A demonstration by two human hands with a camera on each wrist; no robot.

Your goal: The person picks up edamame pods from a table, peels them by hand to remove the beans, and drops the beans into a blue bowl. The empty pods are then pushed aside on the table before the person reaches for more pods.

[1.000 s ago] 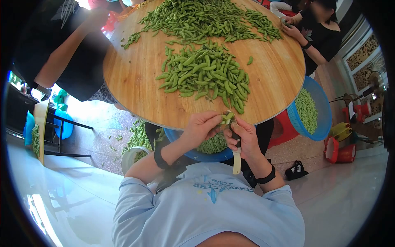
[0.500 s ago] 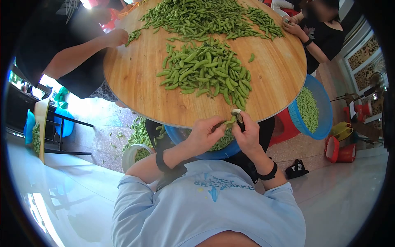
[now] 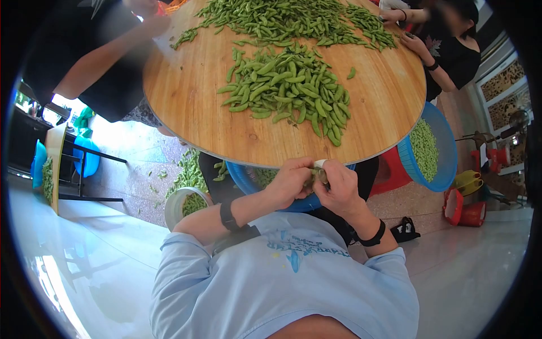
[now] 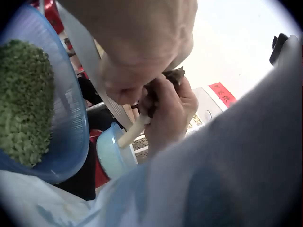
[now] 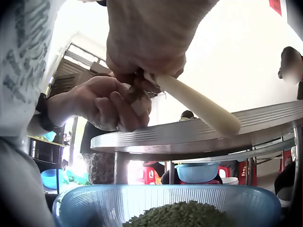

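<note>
My left hand [image 3: 289,183] and right hand [image 3: 341,189] meet just off the near edge of the round wooden table [image 3: 192,113]. Between their fingertips a green-brown bean pod [image 3: 317,176] is pinched by the left fingers, mostly covered. The right hand grips a small tool with a cream handle [image 5: 201,101]; its working end is hidden in the fingers. Something white [image 3: 320,163] shows at the fingertips. Below the hands stands a blue plastic basket [image 5: 80,198] with shelled green beans [image 5: 184,215]. A heap of green pods [image 3: 293,90] lies on the table ahead.
A larger pod pile [image 3: 276,20] covers the table's far side. People sit at left and right, one with a hand [image 3: 415,45] near the pods. Another blue basin [image 3: 449,133] of beans stands right. On the floor at left are a white bucket [image 3: 175,212] and loose pods [image 3: 189,172].
The hands have drawn together over the pod, covering more of it. The cream handle has turned out of the head view. The person at left reached to the pods and pulled back.
</note>
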